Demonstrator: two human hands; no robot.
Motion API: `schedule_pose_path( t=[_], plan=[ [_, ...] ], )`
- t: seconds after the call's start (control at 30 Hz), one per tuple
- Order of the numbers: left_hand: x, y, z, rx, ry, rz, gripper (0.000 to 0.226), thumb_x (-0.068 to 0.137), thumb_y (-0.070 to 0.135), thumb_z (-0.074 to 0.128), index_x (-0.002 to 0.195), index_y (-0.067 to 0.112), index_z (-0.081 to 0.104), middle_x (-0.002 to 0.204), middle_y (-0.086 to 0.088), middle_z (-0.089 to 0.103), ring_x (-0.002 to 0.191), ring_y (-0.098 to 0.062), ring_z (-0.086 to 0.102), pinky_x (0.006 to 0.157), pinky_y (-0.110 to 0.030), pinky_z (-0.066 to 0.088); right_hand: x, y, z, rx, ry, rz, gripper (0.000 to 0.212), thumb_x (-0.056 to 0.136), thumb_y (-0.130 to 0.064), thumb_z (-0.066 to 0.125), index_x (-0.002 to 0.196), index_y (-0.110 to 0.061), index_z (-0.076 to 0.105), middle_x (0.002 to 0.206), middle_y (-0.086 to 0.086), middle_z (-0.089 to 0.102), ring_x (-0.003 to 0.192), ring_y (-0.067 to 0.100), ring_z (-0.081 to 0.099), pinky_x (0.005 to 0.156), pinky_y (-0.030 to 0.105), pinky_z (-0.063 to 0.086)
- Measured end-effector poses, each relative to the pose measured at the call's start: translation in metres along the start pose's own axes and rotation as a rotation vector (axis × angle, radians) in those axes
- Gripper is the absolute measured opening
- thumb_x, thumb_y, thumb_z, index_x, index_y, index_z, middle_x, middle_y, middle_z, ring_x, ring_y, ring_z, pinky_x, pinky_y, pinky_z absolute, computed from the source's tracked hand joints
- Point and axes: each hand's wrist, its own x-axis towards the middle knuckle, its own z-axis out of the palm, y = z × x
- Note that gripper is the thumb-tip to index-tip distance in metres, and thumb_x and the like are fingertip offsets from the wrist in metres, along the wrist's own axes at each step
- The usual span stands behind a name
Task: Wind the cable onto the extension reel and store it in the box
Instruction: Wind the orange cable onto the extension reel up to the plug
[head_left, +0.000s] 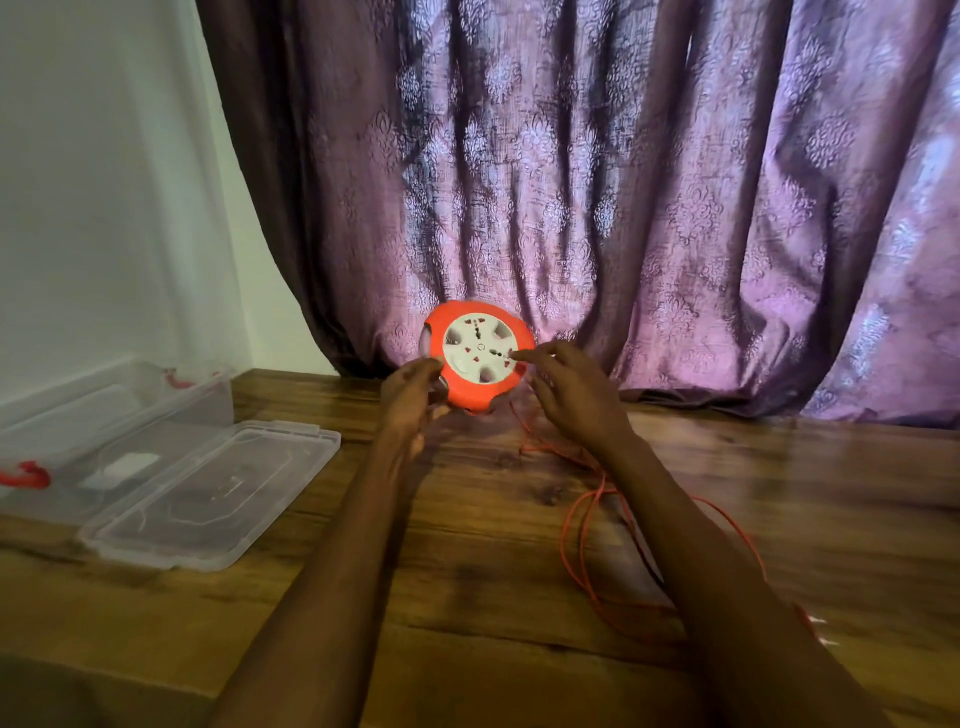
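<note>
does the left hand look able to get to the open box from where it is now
Probably yes: the left hand holds the reel, and only bare table lies between it and the open box on its own side; the lid lies flat, off it.

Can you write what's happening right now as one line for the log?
left hand: holds reel | right hand: fingers at reel face | cable: loose on table | box: open, lid beside
</note>
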Motion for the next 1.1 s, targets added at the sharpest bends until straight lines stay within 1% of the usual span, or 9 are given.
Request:
schedule_pose_path(
  t=[0.17, 0.37, 0.53, 0.7, 0.77, 0.83, 0.87, 1.0, 1.1],
  plan=[
    [-0.008, -0.002, 0.008, 0.237, -0.105, 0.164, 0.006, 0.093, 0.014, 0.062, 0.088, 0.012, 0.065, 0.073, -0.009, 0.057, 0.065, -0.016, 0.052, 0.051, -0.023, 0.052, -0.003, -0.005, -0.001, -0.207, -0.016, -0.110, 0.039, 0.094, -0.029, 0.053, 0.132, -0.036, 0.059, 0.121, 0.001, 0.058, 0.103, 0.026, 0.056, 0.084, 0.040, 0.044],
    [-0.010, -0.007, 0.016, 0.334, -0.147, 0.261, 0.009, 0.091, 0.005, 0.064, 0.100, 0.004, 0.063, 0.068, -0.007, 0.058, 0.049, -0.004, 0.053, 0.049, -0.022, 0.051, -0.009, -0.014, -0.001, -0.319, -0.102, 0.006, 0.057, 0.087, -0.057, 0.045, 0.141, -0.042, 0.048, 0.111, 0.004, 0.063, 0.101, 0.031, 0.058, 0.084, 0.042, 0.042],
    [-0.013, -0.016, 0.021, 0.434, -0.202, 0.307, 0.034, 0.081, 0.023, 0.074, 0.111, 0.011, 0.063, 0.092, -0.003, 0.063, 0.076, -0.016, 0.063, 0.061, -0.033, 0.059, -0.008, -0.025, 0.002, -0.436, -0.105, 0.178, 0.061, 0.080, -0.049, 0.062, 0.138, -0.043, 0.044, 0.108, 0.009, 0.071, 0.102, 0.034, 0.062, 0.084, 0.043, 0.042],
    [-0.022, -0.022, 0.027, 0.538, -0.218, 0.472, 0.032, 0.084, 0.022, 0.075, 0.109, 0.020, 0.056, 0.103, -0.007, 0.064, 0.085, -0.017, 0.060, 0.076, -0.043, 0.056, 0.004, -0.041, -0.008, 0.170, -0.045, 0.787, 0.065, 0.071, -0.058, 0.071, 0.130, -0.039, 0.053, 0.114, 0.007, 0.071, 0.107, 0.031, 0.066, 0.090, 0.039, 0.050],
    [-0.026, -0.024, 0.031, 0.556, -0.250, 0.534, 0.030, 0.086, 0.017, 0.074, 0.107, 0.025, 0.053, 0.102, -0.002, 0.063, 0.083, -0.009, 0.060, 0.077, -0.039, 0.057, 0.011, -0.043, -0.011, 0.655, 0.085, 1.021, 0.059, 0.073, -0.051, 0.073, 0.122, -0.019, 0.064, 0.098, 0.009, 0.073, 0.083, 0.023, 0.074, 0.069, 0.030, 0.057],
    [-0.029, -0.025, 0.034, 0.555, -0.265, 0.567, 0.032, 0.084, 0.020, 0.074, 0.103, 0.033, 0.052, 0.103, 0.002, 0.062, 0.084, -0.007, 0.059, 0.077, -0.035, 0.055, 0.013, -0.042, -0.014, 1.039, 0.165, 1.208, 0.042, 0.084, -0.039, 0.070, 0.104, -0.003, 0.065, 0.073, 0.012, 0.072, 0.044, 0.013, 0.063, 0.040, 0.017, 0.040],
    [-0.030, -0.026, 0.035, 0.551, -0.262, 0.567, 0.031, 0.083, 0.023, 0.073, 0.102, 0.035, 0.052, 0.104, 0.001, 0.062, 0.085, -0.008, 0.059, 0.076, -0.035, 0.055, 0.014, -0.042, -0.015, 1.125, 0.156, 1.275, 0.037, 0.088, -0.040, 0.066, 0.097, -0.004, 0.063, 0.066, 0.012, 0.071, 0.035, 0.011, 0.053, 0.037, 0.014, 0.031],
    [-0.027, -0.026, 0.033, 0.489, -0.204, 0.485, 0.030, 0.079, 0.031, 0.073, 0.105, 0.027, 0.058, 0.093, -0.005, 0.065, 0.077, -0.014, 0.059, 0.068, -0.034, 0.054, 0.010, -0.035, -0.015, 1.135, 0.074, 1.236, 0.042, 0.089, -0.051, 0.066, 0.091, -0.009, 0.059, 0.064, 0.008, 0.073, 0.037, 0.011, 0.037, 0.039, 0.014, 0.027],
    [-0.021, -0.022, 0.028, 0.310, -0.124, 0.345, 0.026, 0.085, 0.022, 0.073, 0.104, 0.013, 0.059, 0.067, -0.001, 0.062, 0.057, -0.009, 0.055, 0.058, -0.030, 0.052, 0.005, -0.022, -0.010, 0.913, 0.097, 1.007, 0.042, 0.085, -0.047, 0.071, 0.088, -0.005, 0.070, 0.064, 0.005, 0.074, 0.045, 0.015, 0.049, 0.046, 0.024, 0.036]
  ],
)
